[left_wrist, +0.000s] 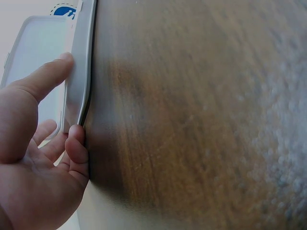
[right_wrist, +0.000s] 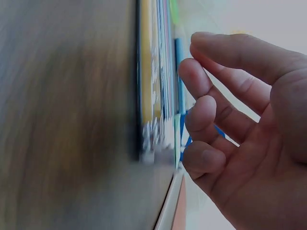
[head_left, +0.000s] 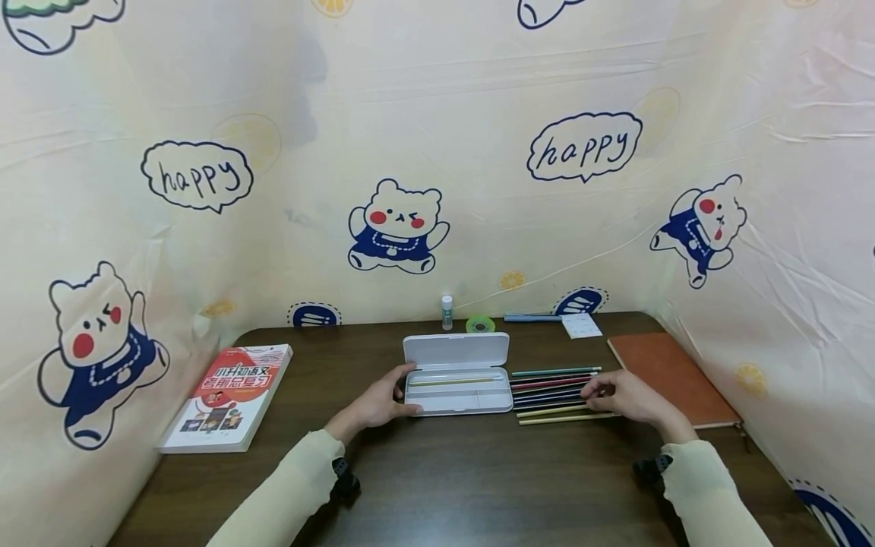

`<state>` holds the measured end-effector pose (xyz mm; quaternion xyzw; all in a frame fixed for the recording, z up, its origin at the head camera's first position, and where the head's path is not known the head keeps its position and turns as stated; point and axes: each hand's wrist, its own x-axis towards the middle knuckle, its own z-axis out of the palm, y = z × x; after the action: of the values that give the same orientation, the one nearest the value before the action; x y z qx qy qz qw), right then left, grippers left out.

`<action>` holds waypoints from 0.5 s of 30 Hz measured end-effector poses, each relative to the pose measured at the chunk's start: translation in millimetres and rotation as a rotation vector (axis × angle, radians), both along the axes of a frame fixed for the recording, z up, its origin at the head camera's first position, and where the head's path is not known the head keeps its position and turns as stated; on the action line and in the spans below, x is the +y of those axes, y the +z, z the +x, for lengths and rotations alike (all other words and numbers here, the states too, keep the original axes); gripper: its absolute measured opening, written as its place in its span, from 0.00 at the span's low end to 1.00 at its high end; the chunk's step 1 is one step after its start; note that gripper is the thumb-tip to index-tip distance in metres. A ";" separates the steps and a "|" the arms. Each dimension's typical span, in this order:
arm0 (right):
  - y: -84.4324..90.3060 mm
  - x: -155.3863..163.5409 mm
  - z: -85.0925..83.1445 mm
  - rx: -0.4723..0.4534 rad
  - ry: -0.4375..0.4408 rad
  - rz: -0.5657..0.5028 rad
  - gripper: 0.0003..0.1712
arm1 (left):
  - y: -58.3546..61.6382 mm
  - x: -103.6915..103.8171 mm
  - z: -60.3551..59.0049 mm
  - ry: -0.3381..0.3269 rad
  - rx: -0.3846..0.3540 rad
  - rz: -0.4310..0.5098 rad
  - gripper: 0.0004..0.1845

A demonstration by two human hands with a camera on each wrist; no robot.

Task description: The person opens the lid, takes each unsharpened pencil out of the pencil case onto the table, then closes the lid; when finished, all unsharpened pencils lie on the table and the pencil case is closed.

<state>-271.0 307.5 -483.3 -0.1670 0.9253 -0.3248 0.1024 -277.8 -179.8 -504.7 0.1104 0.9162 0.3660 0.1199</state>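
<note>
An open white pencil case (head_left: pixel 456 384) is steadied at its left end by the left hand (head_left: pixel 380 403); in the left wrist view the thumb (left_wrist: pixel 45 76) is laid on the case's edge and a fingertip is tucked against its lower rim, so the case is pinched lightly, probably to be kept from sliding on the dark wooden table (head_left: pixel 478 486). One yellowish pencil (head_left: pixel 454 381) is seen lying inside the case tray, with the lid folded back behind it.

Just to the right of the case a row of coloured pencils (head_left: pixel 554 393) is laid side by side. The right hand (head_left: pixel 629 397) is rested over their right ends with fingers (right_wrist: pixel 211 115) loosely curled; whether any pencil is actually pinched cannot be told, since the wrist view is blurred.

Further out, a red-covered book (head_left: pixel 229 395) with Chinese characters, too small to be read surely, is placed at the left, and an orange notebook (head_left: pixel 673 378) at the right. The word "happy" is printed in speech bubbles on the bear-patterned backdrop (head_left: pixel 437 152)
</note>
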 end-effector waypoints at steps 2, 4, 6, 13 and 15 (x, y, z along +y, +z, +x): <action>0.7 -6.3 -3.0 0.006 0.022 -0.013 0.06 | -0.1 -0.4 0.4 0.001 -0.001 0.002 0.47; 1.7 -13.8 -5.7 0.010 0.032 -0.027 0.07 | -0.4 -0.9 0.8 -0.002 0.001 0.000 0.47; 3.1 -21.9 -8.2 0.012 0.044 -0.047 0.08 | -0.7 -1.1 1.1 -0.001 -0.003 -0.001 0.47; 6.2 -51.0 -17.3 0.036 0.049 -0.067 0.08 | -0.8 -1.5 0.8 -0.005 -0.002 -0.002 0.48; 6.6 -59.6 -20.2 0.048 0.060 -0.071 0.08 | -0.4 -1.1 0.5 -0.002 -0.004 0.000 0.48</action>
<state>-291.2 247.9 -476.7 -0.2059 0.9099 -0.3502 0.0839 -277.3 -180.9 -505.1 0.1106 0.9159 0.3660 0.1222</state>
